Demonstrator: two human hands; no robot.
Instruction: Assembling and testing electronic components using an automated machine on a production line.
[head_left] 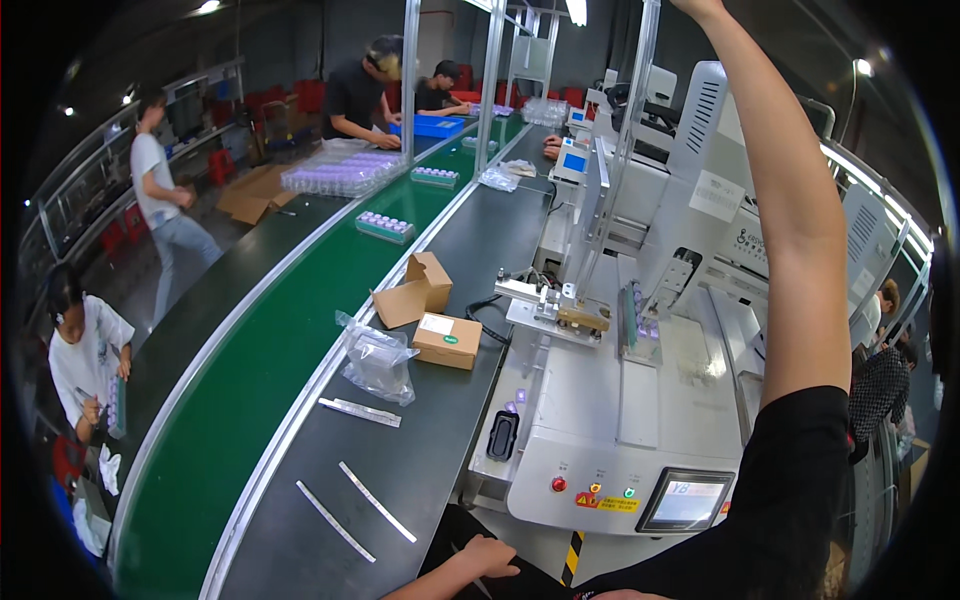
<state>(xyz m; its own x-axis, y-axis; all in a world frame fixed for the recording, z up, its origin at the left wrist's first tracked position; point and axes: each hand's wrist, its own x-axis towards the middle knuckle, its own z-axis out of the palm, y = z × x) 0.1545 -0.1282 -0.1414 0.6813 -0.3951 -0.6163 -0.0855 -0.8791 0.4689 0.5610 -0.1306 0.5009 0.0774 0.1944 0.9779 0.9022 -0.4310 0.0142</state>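
My left hand [485,556] is low in front of me, over my dark-clothed lap, with its fingers curled. A thin dark sliver shows beside it, too small to name. My right arm is stretched up past a tall white machine [690,150]. Only the base of my right hand [698,6] shows at the top edge; its fingers are out of view. Below the arm, the machine's white bed carries a green holder [632,318] with small lilac pieces. A touchscreen [686,501] and several round buttons sit on its front. Beside the bed lies a small black tray [503,435].
On the dark bench to my left are paper strips [376,502], a clear plastic bag [378,360], a closed carton [447,341] and an open one [418,288]. Beyond runs a green conveyor [270,350] carrying trays of lilac-topped pieces [385,226]. Several people work nearby.
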